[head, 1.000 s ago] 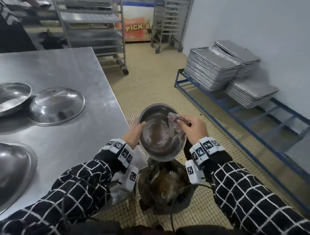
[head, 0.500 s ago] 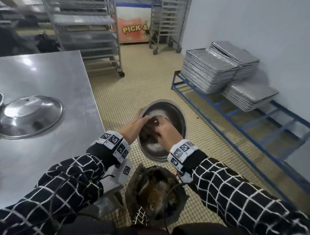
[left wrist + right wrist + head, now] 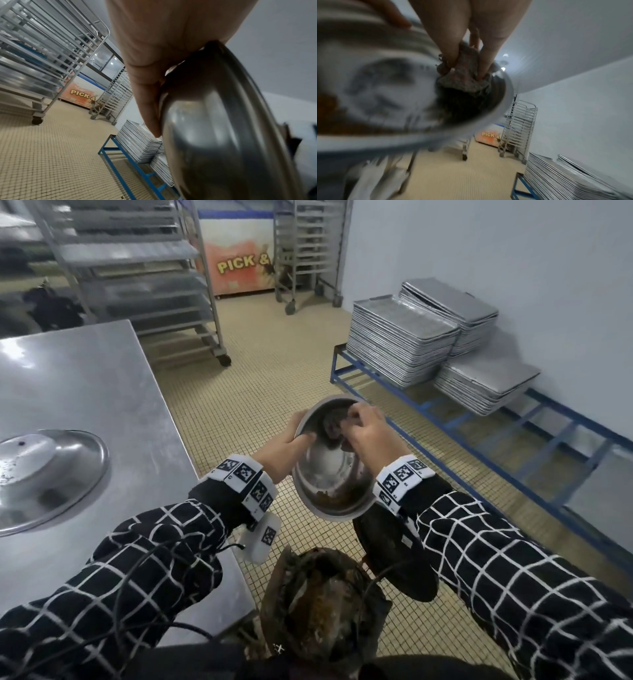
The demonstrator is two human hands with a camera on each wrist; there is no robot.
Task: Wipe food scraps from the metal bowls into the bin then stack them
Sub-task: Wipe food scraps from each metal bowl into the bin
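Observation:
My left hand (image 3: pixel 291 445) grips the left rim of a metal bowl (image 3: pixel 329 474), thumb inside, and tilts its opening toward me above the bin (image 3: pixel 318 607). The bowl's outside (image 3: pixel 214 128) fills the left wrist view beside my fingers (image 3: pixel 150 94). My right hand (image 3: pixel 368 431) pinches a soiled grey rag (image 3: pixel 334 424) against the bowl's upper inner wall; the rag (image 3: pixel 464 77) shows between my fingers (image 3: pixel 452 51). Brown scraps (image 3: pixel 337 496) lie at the bowl's low edge. The dark bin holds brown waste.
A steel table (image 3: pixel 85 405) stands at my left with an upturned metal bowl (image 3: pixel 44 474) on it. Stacks of baking trays (image 3: pixel 400 340) rest on a blue rack (image 3: pixel 479 440) along the right wall. Wheeled tray racks (image 3: pixel 137 278) stand behind on the tiled floor.
My right hand moved the rag from the bowl's right rim down across the inside, then back up to the far wall. My view turned right, so less of the table shows.

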